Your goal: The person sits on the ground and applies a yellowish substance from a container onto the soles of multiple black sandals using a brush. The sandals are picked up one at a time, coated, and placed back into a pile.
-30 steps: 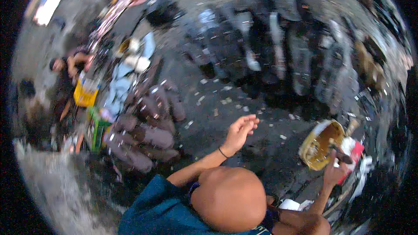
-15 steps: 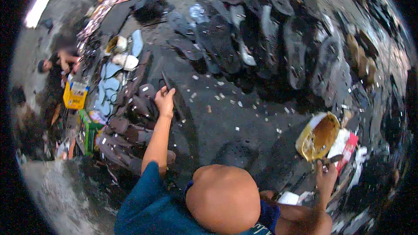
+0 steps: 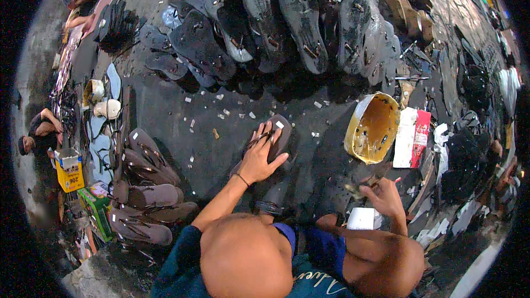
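Observation:
My left hand point(image 3: 258, 160) lies over a dark brown flip-flop point(image 3: 284, 136) on the black mat point(image 3: 165, 116), fingers spread across its strap and thumb out to the side. The hand covers part of the sandal; a small white label shows near its far end. To the right, my right hand point(image 3: 385, 198) has its fingers pinched around a small brush-like tool point(image 3: 359, 189), smeared by motion. Just beyond that hand stands a cut-open yellowish tub point(image 3: 351, 142), coated inside with amber stuff. A white block-like piece point(image 3: 361, 219) is beside my right wrist.
Dark flip-flops point(image 3: 301, 22) stand in a row at the far side. More brown flip-flops point(image 3: 149, 196) lie at left, near a green box point(image 3: 95, 214) and yellow container point(image 3: 68, 171). A red-and-white card point(image 3: 406, 138) lies beside the tub. Another person point(image 3: 44, 127) sits at far left.
The view has swung right. My left hand has gone from holding a dark flat piece on edge at left to lying on the flip-flop mid-mat. My right hand has moved nearer my body.

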`<state>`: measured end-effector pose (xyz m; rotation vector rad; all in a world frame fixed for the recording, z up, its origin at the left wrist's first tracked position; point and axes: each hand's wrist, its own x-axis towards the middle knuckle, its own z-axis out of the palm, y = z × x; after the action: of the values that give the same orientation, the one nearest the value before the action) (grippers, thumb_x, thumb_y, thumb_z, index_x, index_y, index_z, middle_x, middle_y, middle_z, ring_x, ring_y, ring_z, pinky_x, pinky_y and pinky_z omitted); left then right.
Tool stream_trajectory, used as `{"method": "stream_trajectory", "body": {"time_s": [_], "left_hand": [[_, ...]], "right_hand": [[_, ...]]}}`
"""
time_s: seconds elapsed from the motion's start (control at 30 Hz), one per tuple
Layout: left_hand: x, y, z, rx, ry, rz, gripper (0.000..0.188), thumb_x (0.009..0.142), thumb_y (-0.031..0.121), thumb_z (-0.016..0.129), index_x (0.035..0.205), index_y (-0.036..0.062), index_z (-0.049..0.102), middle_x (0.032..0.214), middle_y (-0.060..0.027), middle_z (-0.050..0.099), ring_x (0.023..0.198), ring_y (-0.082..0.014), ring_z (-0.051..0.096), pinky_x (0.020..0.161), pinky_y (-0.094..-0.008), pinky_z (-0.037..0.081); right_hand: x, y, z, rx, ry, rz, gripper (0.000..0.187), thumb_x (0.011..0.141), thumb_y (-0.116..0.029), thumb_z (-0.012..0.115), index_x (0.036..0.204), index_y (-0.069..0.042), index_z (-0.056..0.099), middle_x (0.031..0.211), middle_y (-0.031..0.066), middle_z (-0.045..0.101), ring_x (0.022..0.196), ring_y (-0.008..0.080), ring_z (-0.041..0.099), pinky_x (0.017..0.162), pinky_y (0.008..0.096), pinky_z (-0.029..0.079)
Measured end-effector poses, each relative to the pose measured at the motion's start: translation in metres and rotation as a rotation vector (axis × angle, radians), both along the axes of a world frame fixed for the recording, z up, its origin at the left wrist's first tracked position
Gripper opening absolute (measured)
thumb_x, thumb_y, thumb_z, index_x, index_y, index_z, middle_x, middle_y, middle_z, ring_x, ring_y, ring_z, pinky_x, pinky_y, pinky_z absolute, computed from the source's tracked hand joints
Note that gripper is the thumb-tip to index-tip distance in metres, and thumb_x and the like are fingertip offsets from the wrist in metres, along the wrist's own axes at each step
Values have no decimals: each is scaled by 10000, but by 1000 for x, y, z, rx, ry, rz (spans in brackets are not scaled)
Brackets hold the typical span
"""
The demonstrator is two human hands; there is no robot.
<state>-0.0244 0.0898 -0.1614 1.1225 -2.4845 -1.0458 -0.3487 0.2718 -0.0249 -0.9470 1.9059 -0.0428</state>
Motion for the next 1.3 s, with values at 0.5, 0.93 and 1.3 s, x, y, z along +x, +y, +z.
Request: {"method": "stream_trajectory", "body": {"time_s": [0.5, 0.93, 1.3], "left_hand": [[-69, -32, 69, 1294, 896, 463, 509, 1077, 330, 317, 1471, 32, 442, 1386, -172, 573, 1170, -308, 631, 998, -446, 539], [-81, -27, 75, 1133, 795, 532, 688, 1028, 510, 345, 1522, 32, 370, 1501, -214, 459, 1343, -391, 490, 1139, -486, 406], [-21, -78, 57, 1327, 1223, 386, 723, 985, 468, 394, 1535, 7, 313, 1561, -243, 365, 1397, -383, 430, 1167, -484, 361]], "right_hand": [[57, -167, 9, -1438, -72, -119, 267, 818, -29, 755, 1079, -58, 704, 929, 118, 735, 909, 294, 706, 804, 406, 535], [64, -164, 10, -1311, 103, -96, 190, 869, -196, 729, 993, -53, 711, 907, 159, 712, 846, 386, 693, 710, 464, 553], [103, -87, -11, -1044, -446, 129, 317, 797, -57, 775, 1097, -138, 710, 1014, 25, 745, 1000, 164, 667, 867, 364, 463]]}}
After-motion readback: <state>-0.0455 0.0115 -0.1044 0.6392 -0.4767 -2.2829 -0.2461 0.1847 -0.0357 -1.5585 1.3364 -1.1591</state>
